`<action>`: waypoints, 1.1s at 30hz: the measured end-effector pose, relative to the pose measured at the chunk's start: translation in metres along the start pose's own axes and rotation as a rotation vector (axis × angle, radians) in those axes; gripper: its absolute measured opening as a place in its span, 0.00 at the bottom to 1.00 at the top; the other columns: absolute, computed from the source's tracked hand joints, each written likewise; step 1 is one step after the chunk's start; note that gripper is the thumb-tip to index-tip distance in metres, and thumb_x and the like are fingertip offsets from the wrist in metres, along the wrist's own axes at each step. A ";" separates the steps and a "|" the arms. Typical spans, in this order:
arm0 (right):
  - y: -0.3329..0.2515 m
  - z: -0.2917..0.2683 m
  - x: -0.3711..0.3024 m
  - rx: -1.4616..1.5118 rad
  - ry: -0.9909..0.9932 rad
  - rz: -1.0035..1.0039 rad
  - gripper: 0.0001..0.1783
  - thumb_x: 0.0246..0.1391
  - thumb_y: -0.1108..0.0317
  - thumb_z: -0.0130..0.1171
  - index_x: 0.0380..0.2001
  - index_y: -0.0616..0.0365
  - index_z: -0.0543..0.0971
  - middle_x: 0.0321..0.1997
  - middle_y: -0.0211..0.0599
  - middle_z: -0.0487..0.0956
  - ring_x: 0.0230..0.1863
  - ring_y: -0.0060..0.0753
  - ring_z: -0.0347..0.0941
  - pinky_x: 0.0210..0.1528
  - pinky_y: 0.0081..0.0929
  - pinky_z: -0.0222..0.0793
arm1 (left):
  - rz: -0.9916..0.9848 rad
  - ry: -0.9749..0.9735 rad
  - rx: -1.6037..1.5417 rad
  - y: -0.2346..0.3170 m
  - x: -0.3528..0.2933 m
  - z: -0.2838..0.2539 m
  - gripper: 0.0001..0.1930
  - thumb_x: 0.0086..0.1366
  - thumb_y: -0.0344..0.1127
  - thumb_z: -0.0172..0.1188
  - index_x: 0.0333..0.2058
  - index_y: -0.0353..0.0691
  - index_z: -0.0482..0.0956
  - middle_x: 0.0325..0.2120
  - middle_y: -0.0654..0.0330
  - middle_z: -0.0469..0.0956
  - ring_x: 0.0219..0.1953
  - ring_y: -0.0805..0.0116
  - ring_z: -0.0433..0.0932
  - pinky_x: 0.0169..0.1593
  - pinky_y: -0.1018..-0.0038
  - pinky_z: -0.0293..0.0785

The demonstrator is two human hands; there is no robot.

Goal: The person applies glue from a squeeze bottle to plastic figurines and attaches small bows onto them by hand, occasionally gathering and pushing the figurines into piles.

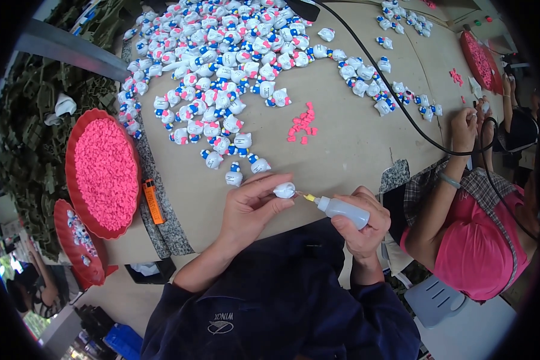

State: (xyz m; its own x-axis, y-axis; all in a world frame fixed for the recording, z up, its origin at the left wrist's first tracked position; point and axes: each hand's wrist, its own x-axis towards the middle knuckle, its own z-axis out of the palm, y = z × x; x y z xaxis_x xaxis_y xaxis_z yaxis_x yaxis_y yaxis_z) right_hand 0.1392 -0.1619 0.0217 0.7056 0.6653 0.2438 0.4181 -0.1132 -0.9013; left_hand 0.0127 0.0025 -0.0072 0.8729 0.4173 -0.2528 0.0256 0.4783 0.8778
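Between the thumb and fingers of my left hand [251,207] is a small white figurine part [285,190], rounded like the heads on the table. My right hand [366,223] grips a translucent squeeze bottle [344,212] with a yellow nozzle. The bottle lies tilted, its thin tip pointing left at the white part; whether the two touch I cannot tell. Just beyond my left hand stand a few white-and-blue figurines [234,174]. Farther off, small pink pieces [303,125] lie loose on the tabletop [342,156].
A large heap of figurines [222,54] covers the far left. Red trays hold pink pieces [105,174] and small figurine parts [81,234]. An orange utility knife [153,201] lies by the left edge. A black cable [396,99] crosses the right side, where a co-worker in pink [480,246] sits.
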 end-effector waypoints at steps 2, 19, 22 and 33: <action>0.001 -0.001 0.001 0.010 -0.005 -0.020 0.16 0.33 0.73 0.69 0.31 0.67 0.81 0.21 0.36 0.76 0.20 0.28 0.66 0.22 0.22 0.60 | 0.003 -0.002 -0.002 0.000 0.000 0.000 0.19 0.56 0.17 0.60 0.48 0.33 0.75 0.45 0.58 0.71 0.45 0.68 0.76 0.49 0.76 0.76; 0.009 0.050 0.037 -0.129 -0.088 -0.012 0.16 0.42 0.77 0.64 0.38 0.62 0.77 0.37 0.36 0.78 0.40 0.33 0.72 0.42 0.25 0.67 | -0.074 0.036 0.119 0.007 -0.018 -0.004 0.19 0.55 0.18 0.61 0.47 0.33 0.74 0.42 0.59 0.74 0.44 0.73 0.76 0.46 0.79 0.74; 0.005 0.035 0.042 0.012 -0.068 0.149 0.12 0.46 0.77 0.60 0.37 0.62 0.78 0.36 0.38 0.78 0.38 0.35 0.72 0.40 0.26 0.67 | -0.105 0.047 0.088 0.005 -0.021 -0.009 0.17 0.55 0.18 0.61 0.45 0.34 0.73 0.38 0.60 0.77 0.42 0.73 0.77 0.46 0.78 0.74; 0.033 0.035 0.077 -0.419 -0.007 -0.042 0.06 0.47 0.76 0.59 0.31 0.59 0.79 0.28 0.36 0.75 0.33 0.38 0.69 0.34 0.30 0.66 | -0.096 0.039 0.034 0.003 -0.019 -0.005 0.17 0.55 0.19 0.61 0.43 0.34 0.71 0.37 0.59 0.78 0.40 0.72 0.78 0.46 0.77 0.74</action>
State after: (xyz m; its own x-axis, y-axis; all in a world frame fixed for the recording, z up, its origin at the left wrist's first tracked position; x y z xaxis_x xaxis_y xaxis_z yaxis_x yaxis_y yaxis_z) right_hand 0.1871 -0.0886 -0.0024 0.6793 0.6809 0.2736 0.6444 -0.3751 -0.6663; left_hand -0.0057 -0.0002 -0.0022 0.8460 0.4009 -0.3517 0.1254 0.4915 0.8618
